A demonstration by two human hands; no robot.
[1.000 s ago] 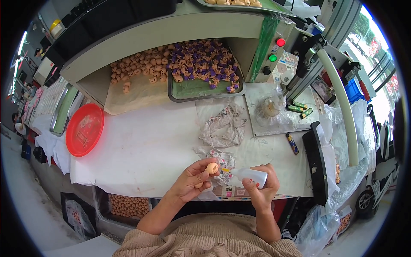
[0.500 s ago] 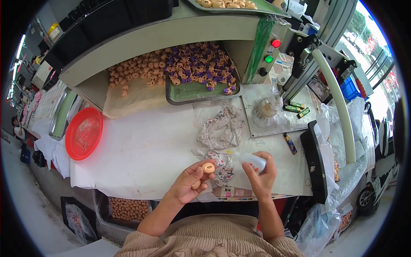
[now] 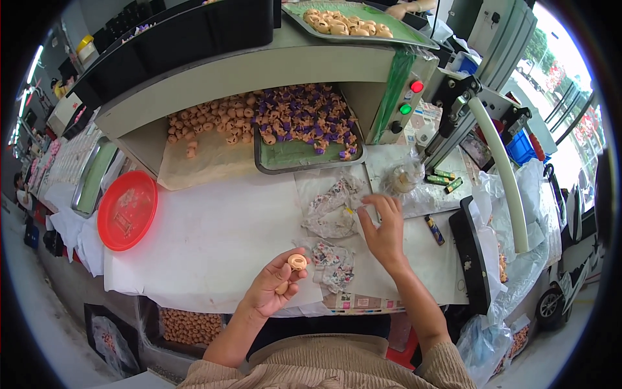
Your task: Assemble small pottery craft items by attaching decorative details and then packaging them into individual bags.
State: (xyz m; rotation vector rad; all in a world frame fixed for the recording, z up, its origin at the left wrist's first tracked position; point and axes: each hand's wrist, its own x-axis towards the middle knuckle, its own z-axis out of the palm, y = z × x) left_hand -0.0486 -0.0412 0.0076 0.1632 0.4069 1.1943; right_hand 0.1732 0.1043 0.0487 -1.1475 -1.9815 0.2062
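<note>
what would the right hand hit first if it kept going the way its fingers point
Most likely the crumpled clear wrappers lying just ahead of the right hand, whose fingers spread up and left toward them. Beyond those sits the metal tray of purple pieces. Depth is hard to judge here.

Glossy red plastic plate [image 3: 127, 210], crinkly clear wrappers [image 3: 332, 214]

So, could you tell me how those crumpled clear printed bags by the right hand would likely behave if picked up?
The clear printed bags look thin and wrinkled, so probably floppy and very light. They lie crumpled and flat on the white table cover, so they likely won't roll. The right hand reaching over them might find the glossy film slippery.
</note>
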